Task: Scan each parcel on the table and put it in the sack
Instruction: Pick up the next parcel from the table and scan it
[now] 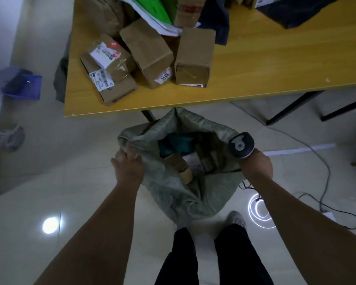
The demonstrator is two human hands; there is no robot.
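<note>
The sack [173, 194] stands open on the floor at 6 o'clock from the surface [275, 58], between the person's hands. The left hand [127, 166] is at the sack's 9 o'clock rim, fingers curled into the woven cloth and gripping it. The right hand [256, 166] is at the 3 o'clock rim, wrapped round a dark scanner [241, 145], its fingers hidden underneath. Brown parcels [181, 164] show inside the mouth. Three cardboard boxes [148, 52] lie together on the surface toward 11 o'clock. A grey cable [325, 171] trails over the floor at 4 o'clock
</note>
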